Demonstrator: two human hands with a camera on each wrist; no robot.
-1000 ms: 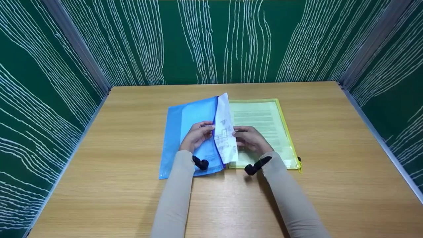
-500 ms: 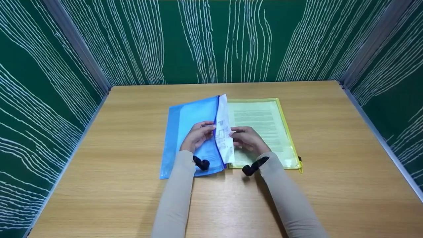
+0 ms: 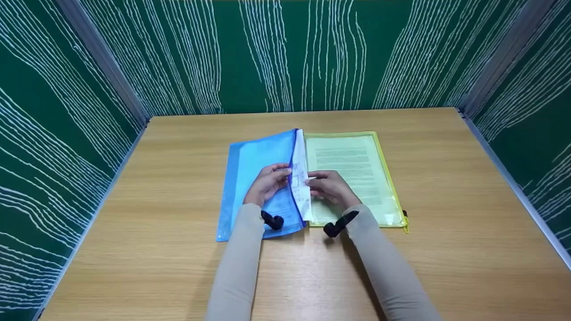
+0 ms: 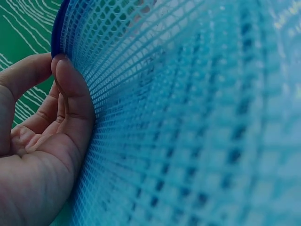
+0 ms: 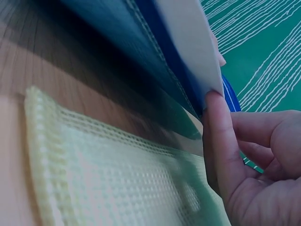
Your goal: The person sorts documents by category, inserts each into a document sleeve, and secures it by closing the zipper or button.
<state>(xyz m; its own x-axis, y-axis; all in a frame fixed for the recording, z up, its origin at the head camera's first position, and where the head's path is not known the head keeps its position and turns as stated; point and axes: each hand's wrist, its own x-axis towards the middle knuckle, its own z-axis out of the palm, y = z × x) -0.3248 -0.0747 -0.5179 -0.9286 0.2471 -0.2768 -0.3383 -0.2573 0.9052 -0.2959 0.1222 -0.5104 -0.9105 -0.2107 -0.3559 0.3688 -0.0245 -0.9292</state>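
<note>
A blue mesh zip pouch lies to the left, its dark blue zip edge lifted and facing right. My left hand pinches that edge between thumb and fingers, as the left wrist view also shows. Out of the mouth sticks a narrow strip of white printed paper. My right hand pinches the paper's outer edge with thumb and fingers; in the right wrist view the white sheet stands between the pouch's blue borders. The rest of the paper is inside the pouch, seen through the mesh.
A yellow mesh zip pouch with a printed sheet inside lies flat at the right, partly under my right hand. Its zip pull sits at the near right corner. Green panels with white lines border the wooden table.
My right hand has moved left with the paper, and less of the sheet now shows outside the blue pouch. The left hand has stayed nearly still at the zip edge.
</note>
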